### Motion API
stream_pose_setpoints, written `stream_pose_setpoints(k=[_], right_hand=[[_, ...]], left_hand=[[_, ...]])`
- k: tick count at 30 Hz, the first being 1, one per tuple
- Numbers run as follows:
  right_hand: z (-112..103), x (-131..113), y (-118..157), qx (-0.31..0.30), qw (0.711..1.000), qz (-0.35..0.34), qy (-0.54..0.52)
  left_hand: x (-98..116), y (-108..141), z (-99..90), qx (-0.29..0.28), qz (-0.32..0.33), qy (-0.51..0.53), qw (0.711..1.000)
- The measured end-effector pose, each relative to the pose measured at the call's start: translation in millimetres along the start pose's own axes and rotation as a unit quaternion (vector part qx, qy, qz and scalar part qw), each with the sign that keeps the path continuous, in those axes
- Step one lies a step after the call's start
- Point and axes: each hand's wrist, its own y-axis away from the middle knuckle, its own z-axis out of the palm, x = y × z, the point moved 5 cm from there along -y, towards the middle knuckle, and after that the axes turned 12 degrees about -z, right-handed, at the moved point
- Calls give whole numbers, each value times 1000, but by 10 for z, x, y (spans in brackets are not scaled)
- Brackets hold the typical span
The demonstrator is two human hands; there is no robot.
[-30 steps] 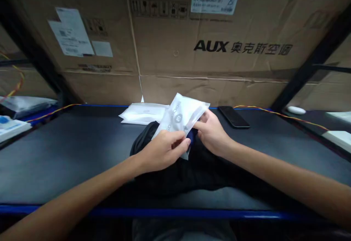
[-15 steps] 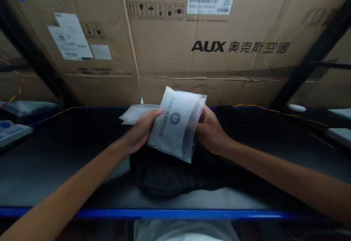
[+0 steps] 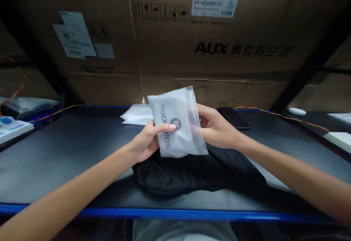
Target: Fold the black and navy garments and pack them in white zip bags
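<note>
A frosted white pouch (image 3: 179, 138) printed with ROCKBROS lettering and a round logo is held up over the middle of the table. My left hand (image 3: 149, 138) grips its left side, thumb across the front near the logo. At the pouch's right edge is my right hand (image 3: 216, 126), its fingers curled at the clear strip and partly hidden behind it. Below both hands a black fabric item (image 3: 192, 175) lies on the table. Behind my left hand rest more white pouches (image 3: 137, 114).
Large cardboard boxes (image 3: 164, 58) stand behind the dark table (image 3: 68, 153). A black phone-like slab (image 3: 234, 118) lies at the back right, near a yellow-red cable and a white oval object (image 3: 297, 111). White boxes and packets sit at both sides.
The pouch has turned a little and now stands more upright, its clear strip facing right. My left thumb has shifted further over its front. The view is brighter on the table.
</note>
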Motion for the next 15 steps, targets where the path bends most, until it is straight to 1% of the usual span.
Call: stream_pose_setpoints(k=[3,4,6,8,10,12,13,14,15], right_hand=[[-126,-5,-21,40,998,42,10],[-130,-3,-26,37,997,61,3],[-75,-7,-33,5,996,82,-20],[18,-14,-32,-39,995,85,-39],[80,-16,-30,-69,994,77,-35],[73,-14,-39,-81,995,64,-13],[29,-18,-54,-67,996,53,9],[-47,-30,-74,-32,998,37,38],[-141,-46,-93,16,997,22,73]], left_hand=[[6,-4,11,0,19,26,999],[-3,-5,17,-1,21,29,999],[-34,-6,30,-8,15,25,1000],[-67,-10,40,-14,3,13,1000],[-80,-13,28,-3,-5,10,1000],[-53,-10,8,18,3,24,1000],[-28,-6,2,27,9,36,999],[4,1,-3,35,18,50,998],[44,10,-12,48,32,68,996]])
